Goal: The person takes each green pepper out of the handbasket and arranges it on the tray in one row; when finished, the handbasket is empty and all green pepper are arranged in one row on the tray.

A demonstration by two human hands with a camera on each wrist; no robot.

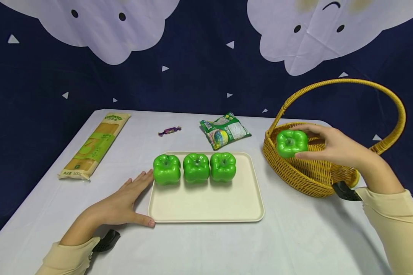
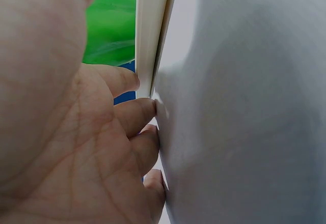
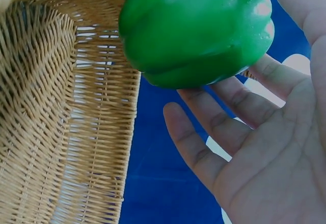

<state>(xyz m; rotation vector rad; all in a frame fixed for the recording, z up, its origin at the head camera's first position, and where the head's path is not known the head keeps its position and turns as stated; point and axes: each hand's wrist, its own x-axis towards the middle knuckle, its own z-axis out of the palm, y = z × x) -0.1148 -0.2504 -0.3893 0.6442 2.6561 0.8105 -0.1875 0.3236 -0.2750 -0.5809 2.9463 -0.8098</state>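
Observation:
My right hand [image 1: 334, 145] holds a green bell pepper [image 1: 291, 143] between thumb and fingers, over the left part of a wicker basket [image 1: 296, 179]. In the right wrist view the pepper [image 3: 198, 30] overlaps the woven rim, and the palm faces it. On the table, my left hand [image 1: 124, 204] lies with fingers spread along the left side of a cream tray [image 1: 206, 208]. Its fingertips rest right at the tray's edge [image 2: 153, 25] in the left wrist view. Three green bell peppers [image 1: 196, 168] stand in a row along the tray's back half.
A yellow-green pack of noodles [image 1: 94, 147] lies at the far left. Behind the tray are a purple wrapped candy [image 1: 169, 131] and a green snack bag [image 1: 225, 130]. The basket's tall handle [image 1: 344, 81] arches above it. A dark blue cloth with clouds [image 1: 199, 76] hangs at the back.

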